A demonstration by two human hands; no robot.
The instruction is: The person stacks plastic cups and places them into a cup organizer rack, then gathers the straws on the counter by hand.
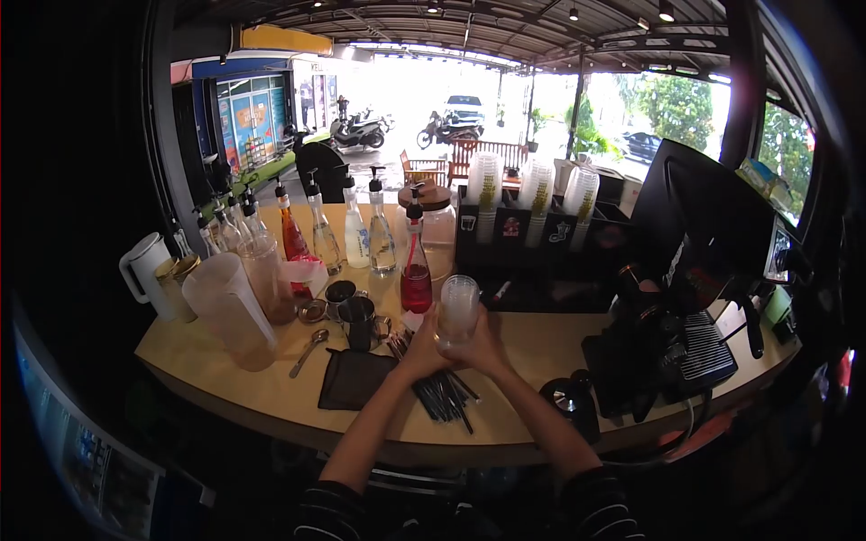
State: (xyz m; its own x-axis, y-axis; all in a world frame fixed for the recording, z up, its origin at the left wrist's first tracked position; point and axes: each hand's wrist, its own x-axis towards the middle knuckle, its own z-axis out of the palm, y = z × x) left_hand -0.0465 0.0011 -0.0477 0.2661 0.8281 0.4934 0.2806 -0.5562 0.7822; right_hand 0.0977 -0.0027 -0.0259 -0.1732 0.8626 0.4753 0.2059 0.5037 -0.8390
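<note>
A stack of clear plastic cups point(457, 311) stands upright between my two hands over the middle of the counter. My left hand point(422, 353) is wrapped round its left side, and my right hand point(488, 347) closes on the right; some fingers are hidden behind the cups. Just behind is a pump bottle of red syrup point(416, 275). Below my wrists lies a loose bundle of dark, thin straws point(444, 398). Left of my left hand are a metal pitcher point(358, 323) and a folded dark cloth point(354, 379).
Pump bottles point(325, 236) line the counter's back left, near a large clear jug point(230, 311) and a spoon point(309, 353). A black holder point(532, 261) carries tall cup stacks point(537, 200). An espresso machine point(695, 270) occupies the right. The counter's front edge point(271, 427) curves before me.
</note>
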